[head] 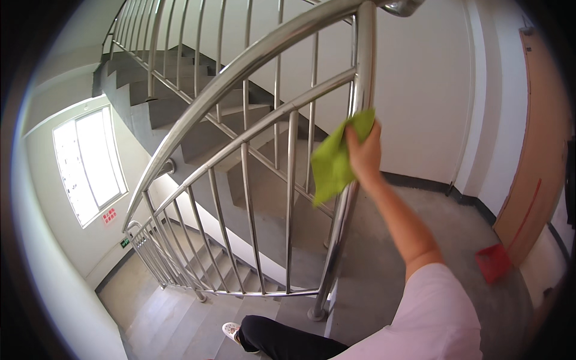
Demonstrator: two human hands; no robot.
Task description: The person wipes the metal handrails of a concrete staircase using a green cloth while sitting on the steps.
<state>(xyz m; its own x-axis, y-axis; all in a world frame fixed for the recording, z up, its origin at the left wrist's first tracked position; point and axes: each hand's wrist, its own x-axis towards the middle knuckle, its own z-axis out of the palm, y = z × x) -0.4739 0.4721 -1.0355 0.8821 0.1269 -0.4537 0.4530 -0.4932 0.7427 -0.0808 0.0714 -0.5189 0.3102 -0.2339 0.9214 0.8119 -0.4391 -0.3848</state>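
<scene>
My right hand (pixel 366 153) grips a green cleaning cloth (pixel 335 157) against the upright stainless steel newel post (pixel 364 58) of the stair railing. The cloth hangs down to the left of the post, its lower part blurred. From the top of the post, a thick curved handrail (pixel 252 51) runs down to the left. Below it lie a thinner middle rail (pixel 270 121) and several vertical steel balusters (pixel 252 202). My left hand is out of view.
Grey steps (pixel 180 315) descend at the lower left, where one foot in a white shoe (pixel 231 331) rests. Another flight (pixel 211 130) rises behind the railing. A red dustpan-like object (pixel 493 263) lies on the landing beside a brown door panel (pixel 535 148). A bright window (pixel 92 162) is at left.
</scene>
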